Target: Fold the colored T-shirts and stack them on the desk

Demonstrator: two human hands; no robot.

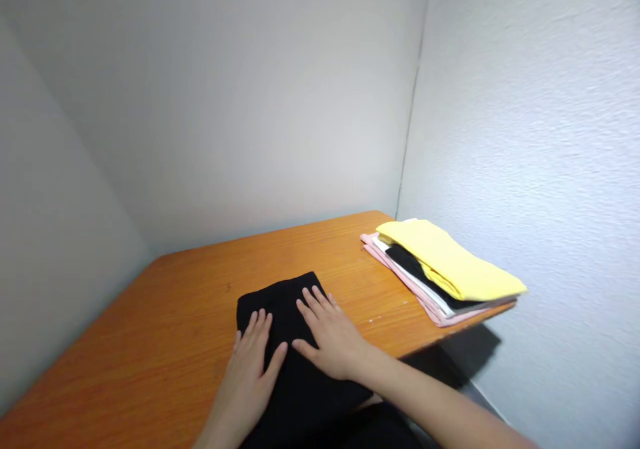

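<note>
A folded black cloth (287, 302), perhaps a garment, lies flat near the front edge of the wooden table. On its left side my left hand (250, 365) rests palm down, fingers stretched out and thumb apart. My right hand (327, 339) lies flat on the cloth's right side, its fingers spread. Neither hand grips the fabric. The cloth's near end runs down toward the bottom of the view, where it blends with other dark fabric.
At the table's right end sits a stack of folded cloths, with a yellow cloth (450, 259) on top and black, white and pink cloth (400, 279) layers below. The brown table (175, 315) stands among pale walls (250, 102) at the back and sides.
</note>
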